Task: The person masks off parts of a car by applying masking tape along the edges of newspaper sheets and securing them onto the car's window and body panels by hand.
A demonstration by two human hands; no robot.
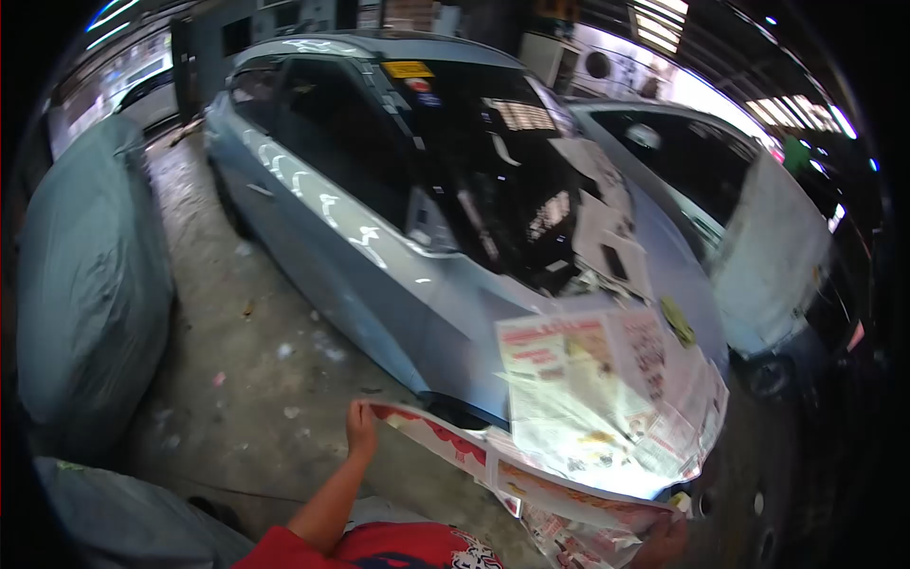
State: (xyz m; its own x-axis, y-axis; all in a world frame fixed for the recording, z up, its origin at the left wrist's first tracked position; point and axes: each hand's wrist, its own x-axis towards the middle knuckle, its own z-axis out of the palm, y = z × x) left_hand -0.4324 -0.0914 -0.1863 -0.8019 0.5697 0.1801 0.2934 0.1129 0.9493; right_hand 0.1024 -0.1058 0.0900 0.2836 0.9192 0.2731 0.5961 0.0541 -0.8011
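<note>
My left hand (361, 429) is closed on the left end of a long printed newspaper sheet (559, 488), stretched in front of the car's nose. My right hand (666, 539), dim at the lower right, is at the sheet's other end; its fingers look closed on the paper. Just beyond, newspaper pages (578, 389) cover the front of the hood of a blue-grey car (379, 275). More torn paper (607, 247) lies along the base of the windshield. A crumpled greenish item (678, 321) rests on the hood beside the newspaper.
A covered vehicle (90, 284) stands at the left, across the stained concrete floor (237, 351). Behind the blue-grey car's right side is another car (682, 171) with a pale sheet (773, 256) at its front. Grey covering (133, 522) lies at the lower left.
</note>
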